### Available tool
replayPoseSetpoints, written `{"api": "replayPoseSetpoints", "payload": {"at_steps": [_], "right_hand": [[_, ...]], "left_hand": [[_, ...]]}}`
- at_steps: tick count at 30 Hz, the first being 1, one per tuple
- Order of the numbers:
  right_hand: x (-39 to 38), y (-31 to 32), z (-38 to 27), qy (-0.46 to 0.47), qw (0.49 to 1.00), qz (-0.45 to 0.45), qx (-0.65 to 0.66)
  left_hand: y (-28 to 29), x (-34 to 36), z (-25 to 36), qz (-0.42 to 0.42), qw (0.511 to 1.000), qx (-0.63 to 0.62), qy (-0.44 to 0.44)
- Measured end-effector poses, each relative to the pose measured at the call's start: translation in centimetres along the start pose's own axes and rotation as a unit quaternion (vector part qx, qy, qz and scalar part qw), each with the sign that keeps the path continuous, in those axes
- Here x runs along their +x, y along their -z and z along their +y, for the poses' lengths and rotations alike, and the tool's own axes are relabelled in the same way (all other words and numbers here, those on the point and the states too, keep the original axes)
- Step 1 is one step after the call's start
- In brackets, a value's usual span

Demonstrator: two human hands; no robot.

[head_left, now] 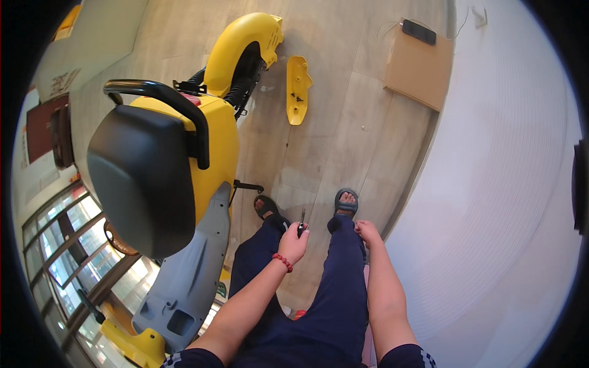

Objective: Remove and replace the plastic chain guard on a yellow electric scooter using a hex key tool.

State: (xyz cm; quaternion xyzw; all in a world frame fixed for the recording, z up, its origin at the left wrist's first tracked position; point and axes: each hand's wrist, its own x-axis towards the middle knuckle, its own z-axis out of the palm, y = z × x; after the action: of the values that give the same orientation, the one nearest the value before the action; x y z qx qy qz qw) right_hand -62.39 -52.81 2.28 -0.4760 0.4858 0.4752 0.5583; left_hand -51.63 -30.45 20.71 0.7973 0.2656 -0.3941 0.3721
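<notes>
My left hand (294, 244), with a red bead bracelet at the wrist, is closed around a small screwdriver (301, 228). Its black handle shows at the fingers and its thin metal shaft points away from me. My right hand (366, 232) is curled beside my right knee; whether anything is inside its fingers is hidden. To my left stands a yellow scooter (222, 132) with a black seat (144, 178) and a black grab rail (161, 91). A loose yellow cover (297, 86) lies on the floor beyond my feet, several small dark pieces in its hollow.
A cardboard box (417, 70) with a black phone (419, 32) and a cable on top lies at the far right. A white wall (491, 202) runs along my right side. The scooter's black foot peg (248, 186) juts out close to my left foot.
</notes>
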Motion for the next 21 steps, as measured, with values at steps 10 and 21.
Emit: {"api": "replayPoseSetpoints", "payload": {"at_steps": [10,21], "right_hand": [[-7.7,2.3,-1.6,-0.005,0.999,0.047,-0.008],[-16.0,5.6,-12.6,-0.067,0.993,0.073,-0.060]], "left_hand": [[4.2,-8.8,12.9,-0.184,0.967,-0.176,0.032],[11.4,-6.9,22.4,-0.267,0.913,-0.306,0.029]]}}
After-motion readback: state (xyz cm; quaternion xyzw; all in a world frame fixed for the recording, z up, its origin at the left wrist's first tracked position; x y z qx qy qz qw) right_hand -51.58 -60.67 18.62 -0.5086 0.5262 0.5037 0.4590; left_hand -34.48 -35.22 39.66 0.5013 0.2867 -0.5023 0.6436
